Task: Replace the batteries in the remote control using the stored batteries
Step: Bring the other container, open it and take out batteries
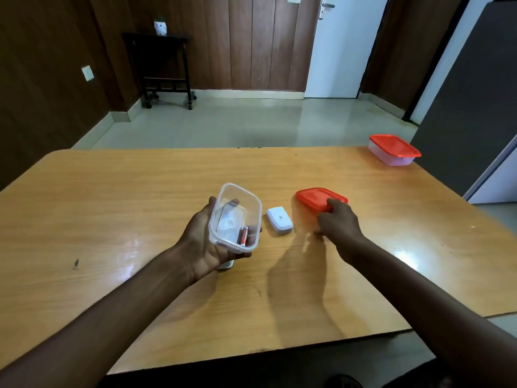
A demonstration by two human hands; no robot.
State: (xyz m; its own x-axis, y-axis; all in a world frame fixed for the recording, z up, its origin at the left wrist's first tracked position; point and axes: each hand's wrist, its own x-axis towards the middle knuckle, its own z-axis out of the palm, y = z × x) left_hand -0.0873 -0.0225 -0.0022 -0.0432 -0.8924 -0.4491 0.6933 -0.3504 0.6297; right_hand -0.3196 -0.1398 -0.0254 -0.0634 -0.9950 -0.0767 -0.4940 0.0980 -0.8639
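My left hand [200, 242] holds a clear plastic container [253, 200] from below, lifted above the table. Orange batteries [243, 236] lie in its near corner. A white object [226, 265] peeks out under this hand; it may be the remote control, mostly hidden. A small white cover piece [279, 220] with a printed code lies on the table between my hands. My right hand [340, 222] grips the near edge of the container's red lid [316, 198], which sits at or just above the table surface.
A second clear container with a red lid [393, 149] stands at the far right corner of the wooden table [112, 219]. Beyond the table lie a tiled floor, a dark side table and a white door.
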